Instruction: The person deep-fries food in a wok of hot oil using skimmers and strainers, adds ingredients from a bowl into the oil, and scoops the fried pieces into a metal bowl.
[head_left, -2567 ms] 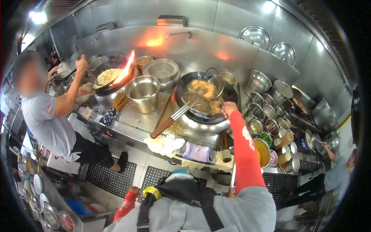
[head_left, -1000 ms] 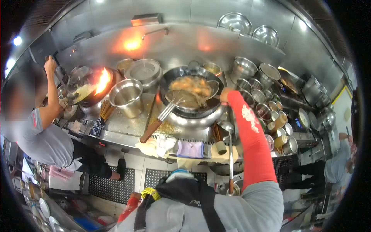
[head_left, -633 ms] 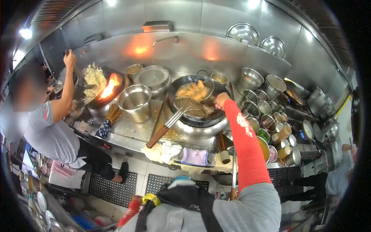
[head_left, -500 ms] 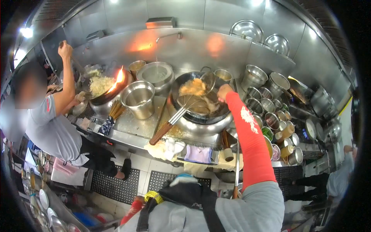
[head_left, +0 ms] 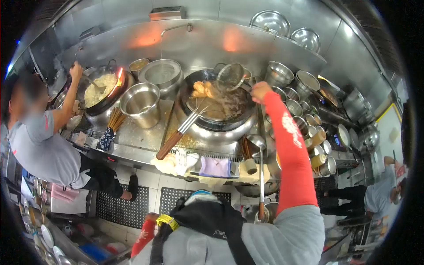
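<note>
My right hand (head_left: pixel 261 92) is closed around the handle of a round strainer ladle (head_left: pixel 230 77). The ladle's bowl is over the right part of a large wok (head_left: pixel 187 121), above bubbling brown oil (head_left: pixel 232 106). Golden fried pieces (head_left: pixel 203 89) lie at the wok's far left side. Across the front rim rests a wire skimmer (head_left: pixel 187 123) with a wooden handle; no hand touches it. Low at my left side, part of my left hand (head_left: pixel 152 216) shows above a red sleeve, its fingers hidden.
A steel pot (head_left: pixel 140 104) and a water-filled basin (head_left: pixel 160 73) stand left of the wok. Several seasoning containers (head_left: pixel 311 145) crowd the right side. A long-handled ladle (head_left: pixel 261 176) leans at the front edge. At left, a co-worker (head_left: pixel 48 128) stirs another wok (head_left: pixel 104 92) with a flame.
My view has shifted, so the stove appears further left. The strainer ladle's bowl has turned and shows its round face more. The co-worker's raised hand has come down.
</note>
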Action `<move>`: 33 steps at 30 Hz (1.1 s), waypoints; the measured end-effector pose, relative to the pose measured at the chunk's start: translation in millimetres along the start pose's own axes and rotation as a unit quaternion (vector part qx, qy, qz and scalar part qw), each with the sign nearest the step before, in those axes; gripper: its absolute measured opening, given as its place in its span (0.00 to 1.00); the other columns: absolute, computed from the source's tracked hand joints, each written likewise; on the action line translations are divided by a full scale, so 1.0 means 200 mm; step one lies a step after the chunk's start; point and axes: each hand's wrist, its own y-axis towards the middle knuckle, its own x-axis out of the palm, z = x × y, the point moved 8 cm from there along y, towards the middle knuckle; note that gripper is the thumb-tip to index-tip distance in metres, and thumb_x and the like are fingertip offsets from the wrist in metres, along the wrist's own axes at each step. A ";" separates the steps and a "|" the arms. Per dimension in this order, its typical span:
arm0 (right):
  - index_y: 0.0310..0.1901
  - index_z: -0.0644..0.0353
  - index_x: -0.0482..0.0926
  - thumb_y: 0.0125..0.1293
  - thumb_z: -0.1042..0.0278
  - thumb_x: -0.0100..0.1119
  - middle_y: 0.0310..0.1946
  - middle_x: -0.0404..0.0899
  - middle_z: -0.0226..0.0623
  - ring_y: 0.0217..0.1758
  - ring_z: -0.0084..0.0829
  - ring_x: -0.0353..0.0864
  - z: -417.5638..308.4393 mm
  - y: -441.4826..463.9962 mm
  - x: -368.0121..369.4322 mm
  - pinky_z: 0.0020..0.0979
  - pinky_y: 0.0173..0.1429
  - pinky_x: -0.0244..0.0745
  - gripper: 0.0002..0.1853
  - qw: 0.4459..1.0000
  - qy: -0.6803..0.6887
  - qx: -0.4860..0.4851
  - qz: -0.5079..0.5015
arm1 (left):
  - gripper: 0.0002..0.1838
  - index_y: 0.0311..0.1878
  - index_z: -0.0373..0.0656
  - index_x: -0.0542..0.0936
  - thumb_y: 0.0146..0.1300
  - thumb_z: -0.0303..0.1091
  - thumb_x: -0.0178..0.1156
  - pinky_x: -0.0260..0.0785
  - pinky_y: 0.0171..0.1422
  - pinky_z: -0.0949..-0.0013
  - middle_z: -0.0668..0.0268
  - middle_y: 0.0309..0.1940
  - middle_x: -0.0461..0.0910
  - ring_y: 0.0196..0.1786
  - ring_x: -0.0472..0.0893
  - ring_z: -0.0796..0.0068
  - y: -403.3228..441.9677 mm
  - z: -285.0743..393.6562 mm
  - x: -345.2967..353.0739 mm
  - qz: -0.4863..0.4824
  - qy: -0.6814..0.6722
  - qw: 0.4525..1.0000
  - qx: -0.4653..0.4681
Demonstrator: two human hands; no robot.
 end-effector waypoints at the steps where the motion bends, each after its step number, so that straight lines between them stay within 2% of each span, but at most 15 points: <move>1: 0.18 0.61 0.79 0.49 0.68 0.55 0.17 0.79 0.40 0.18 0.36 0.78 0.07 -0.05 -0.06 0.36 0.26 0.72 0.08 0.997 0.042 0.066 -0.007 | 0.16 0.33 0.43 0.82 0.50 0.44 0.52 0.74 0.44 0.59 0.55 0.36 0.82 0.38 0.82 0.58 0.01 0.01 0.00 0.001 -0.004 1.000 -0.001; 2: 0.19 0.59 0.80 0.48 0.66 0.57 0.18 0.80 0.39 0.21 0.37 0.79 0.13 -0.10 -0.12 0.36 0.27 0.73 0.08 0.988 0.082 0.133 -0.008 | 0.16 0.33 0.43 0.82 0.50 0.44 0.52 0.74 0.44 0.59 0.55 0.36 0.82 0.38 0.82 0.58 0.01 0.02 0.01 -0.001 -0.003 1.000 0.000; 3: 0.20 0.58 0.81 0.48 0.64 0.58 0.19 0.80 0.38 0.22 0.38 0.80 0.18 -0.24 -0.22 0.38 0.28 0.74 0.08 0.920 0.214 0.327 -0.005 | 0.16 0.33 0.43 0.82 0.50 0.44 0.52 0.74 0.44 0.59 0.55 0.36 0.82 0.38 0.82 0.58 0.01 0.01 0.02 -0.005 0.001 1.000 0.003; 6: 0.21 0.58 0.82 0.48 0.64 0.59 0.20 0.81 0.39 0.23 0.40 0.80 0.13 -0.33 -0.33 0.38 0.29 0.74 0.08 0.933 0.127 0.311 -0.130 | 0.17 0.33 0.43 0.82 0.50 0.44 0.52 0.74 0.44 0.59 0.55 0.36 0.82 0.38 0.82 0.58 -0.02 -0.03 0.09 -0.028 0.029 0.999 0.009; 9: 0.21 0.60 0.82 0.48 0.67 0.58 0.20 0.81 0.41 0.21 0.39 0.80 0.15 -0.30 -0.05 0.38 0.27 0.73 0.07 0.939 0.059 0.277 -0.193 | 0.17 0.33 0.43 0.82 0.50 0.44 0.52 0.74 0.44 0.59 0.55 0.36 0.82 0.38 0.82 0.58 -0.07 -0.08 0.14 -0.045 0.052 0.998 0.008; 13: 0.20 0.62 0.81 0.48 0.71 0.56 0.19 0.80 0.43 0.18 0.38 0.79 0.15 -0.11 0.46 0.37 0.25 0.72 0.07 0.962 -0.096 0.065 -0.248 | 0.17 0.33 0.43 0.82 0.50 0.44 0.52 0.74 0.44 0.59 0.56 0.37 0.82 0.38 0.82 0.58 -0.06 -0.08 0.07 -0.036 0.066 0.997 0.012; 14: 0.22 0.63 0.81 0.48 0.71 0.56 0.18 0.79 0.42 0.17 0.37 0.77 0.09 -0.11 0.40 0.36 0.23 0.71 0.06 0.965 0.027 0.172 -0.198 | 0.17 0.33 0.43 0.82 0.50 0.44 0.52 0.74 0.44 0.59 0.56 0.37 0.82 0.38 0.82 0.58 -0.04 -0.07 0.04 -0.026 0.068 0.997 0.018; 16: 0.25 0.65 0.80 0.48 0.73 0.56 0.17 0.78 0.41 0.15 0.33 0.75 0.00 -0.17 0.36 0.35 0.20 0.68 0.05 0.886 0.272 0.363 -0.096 | 0.17 0.33 0.43 0.82 0.50 0.44 0.52 0.74 0.44 0.59 0.56 0.37 0.82 0.38 0.82 0.58 -0.02 -0.06 -0.02 0.005 0.056 0.998 0.024; 18: 0.30 0.66 0.79 0.50 0.75 0.54 0.16 0.76 0.39 0.13 0.30 0.73 -0.05 -0.13 0.42 0.33 0.17 0.65 0.06 0.860 0.358 0.360 -0.057 | 0.17 0.33 0.43 0.82 0.50 0.44 0.52 0.74 0.44 0.59 0.56 0.37 0.82 0.38 0.82 0.58 -0.02 -0.09 -0.06 0.055 -0.037 0.998 -0.009; 19: 0.32 0.66 0.78 0.51 0.76 0.53 0.16 0.75 0.38 0.12 0.28 0.71 -0.06 -0.10 0.44 0.31 0.15 0.63 0.07 0.842 0.401 0.359 -0.036 | 0.17 0.34 0.44 0.83 0.51 0.45 0.53 0.74 0.43 0.59 0.56 0.38 0.82 0.38 0.82 0.59 -0.03 -0.17 -0.07 0.102 -0.230 0.965 -0.077; 20: 0.39 0.64 0.75 0.53 0.77 0.52 0.17 0.75 0.38 0.11 0.26 0.69 -0.07 -0.09 0.48 0.28 0.13 0.60 0.11 0.821 0.431 0.372 -0.037 | 0.16 0.34 0.45 0.83 0.52 0.45 0.53 0.74 0.43 0.59 0.57 0.37 0.82 0.38 0.82 0.59 -0.03 -0.14 -0.09 0.113 -0.110 0.987 -0.018; 22: 0.42 0.64 0.75 0.53 0.77 0.54 0.18 0.76 0.37 0.11 0.25 0.68 -0.10 -0.08 0.53 0.27 0.13 0.59 0.13 0.765 0.516 0.386 -0.016 | 0.15 0.33 0.47 0.83 0.53 0.46 0.53 0.74 0.41 0.59 0.58 0.35 0.82 0.39 0.82 0.61 -0.06 -0.05 -0.08 0.122 0.140 0.978 0.099; 26: 0.44 0.64 0.74 0.52 0.78 0.56 0.19 0.76 0.36 0.12 0.23 0.69 -0.13 -0.11 0.56 0.26 0.14 0.59 0.15 0.685 0.621 0.374 0.074 | 0.14 0.33 0.47 0.83 0.51 0.45 0.56 0.74 0.40 0.60 0.59 0.34 0.82 0.38 0.82 0.62 -0.17 -0.11 -0.01 0.028 0.108 0.993 0.036; 29: 0.47 0.65 0.74 0.52 0.78 0.58 0.19 0.75 0.34 0.14 0.22 0.69 -0.15 -0.13 0.49 0.25 0.15 0.60 0.18 0.727 0.572 0.367 0.098 | 0.13 0.33 0.48 0.83 0.50 0.44 0.58 0.75 0.40 0.61 0.61 0.33 0.82 0.37 0.83 0.63 -0.21 -0.16 0.04 -0.004 0.129 0.991 0.024; 33: 0.44 0.67 0.78 0.54 0.77 0.53 0.18 0.75 0.34 0.16 0.24 0.72 -0.19 -0.18 0.35 0.26 0.17 0.64 0.14 0.781 0.524 0.325 0.096 | 0.12 0.32 0.48 0.83 0.49 0.43 0.61 0.75 0.38 0.62 0.62 0.32 0.83 0.36 0.83 0.64 -0.19 -0.17 0.09 -0.040 0.181 0.982 0.039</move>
